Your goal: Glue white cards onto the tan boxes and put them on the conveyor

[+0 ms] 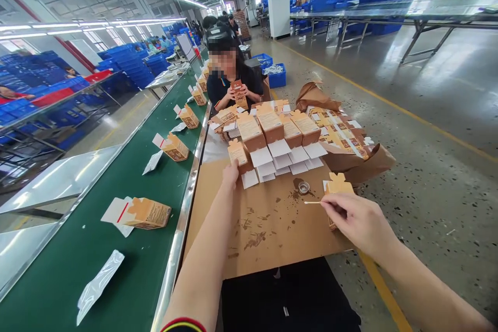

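Observation:
My left hand (231,174) is closed on a small brown printed carton (238,154) at the left end of a stack of similar cartons (270,127), whose white flaps (280,158) hang toward me. Between the fingertips of my right hand (360,218) is a cotton swab (312,202), pointing left. Behind that hand stands another carton (339,184), partly hidden. Just beyond the swab tip, a small clear dish (304,187) sits on the cardboard sheet (280,238), with dark wet-looking spots around it.
On my left runs a green conveyor belt (132,254) carrying open cartons (150,212) and silvery pouches (100,282). Across the table a co-worker (229,72) holds a carton. Brown wrapping paper with flat cartons (338,129) lies at the right; blue crates (277,75) stand behind.

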A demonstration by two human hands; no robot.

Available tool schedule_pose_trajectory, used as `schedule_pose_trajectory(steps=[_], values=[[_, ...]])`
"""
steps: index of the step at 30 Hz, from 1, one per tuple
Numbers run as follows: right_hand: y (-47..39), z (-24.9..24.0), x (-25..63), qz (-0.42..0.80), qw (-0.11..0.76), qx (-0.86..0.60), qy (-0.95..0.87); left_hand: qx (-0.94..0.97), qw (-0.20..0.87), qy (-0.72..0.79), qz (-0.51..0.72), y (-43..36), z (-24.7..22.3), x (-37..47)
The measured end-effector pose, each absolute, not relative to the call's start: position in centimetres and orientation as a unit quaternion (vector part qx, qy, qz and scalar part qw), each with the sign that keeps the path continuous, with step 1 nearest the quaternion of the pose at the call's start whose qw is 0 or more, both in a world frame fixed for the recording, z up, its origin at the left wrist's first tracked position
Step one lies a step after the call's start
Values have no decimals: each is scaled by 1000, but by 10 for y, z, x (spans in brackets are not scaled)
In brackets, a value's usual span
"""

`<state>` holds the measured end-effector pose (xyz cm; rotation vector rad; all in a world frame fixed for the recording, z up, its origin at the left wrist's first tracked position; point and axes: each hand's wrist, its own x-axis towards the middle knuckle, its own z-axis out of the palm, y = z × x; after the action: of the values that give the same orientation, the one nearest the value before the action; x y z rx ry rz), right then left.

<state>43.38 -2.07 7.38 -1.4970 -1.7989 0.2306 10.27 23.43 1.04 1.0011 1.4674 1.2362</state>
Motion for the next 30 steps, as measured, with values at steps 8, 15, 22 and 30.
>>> schedule_pose_trajectory(steps=[8,15,22,30], values=[[58,51,452,122,250,-609,-743,324,525,568,545,92,4,33],[82,35,453,133,206,-610,-754,370,567,566,470,39,-7,46],[25,52,423,141,337,-576,-731,394,566,568,450,45,-2,53],[-10,-9,320,249,363,-526,-728,416,557,567,443,41,2,62]])
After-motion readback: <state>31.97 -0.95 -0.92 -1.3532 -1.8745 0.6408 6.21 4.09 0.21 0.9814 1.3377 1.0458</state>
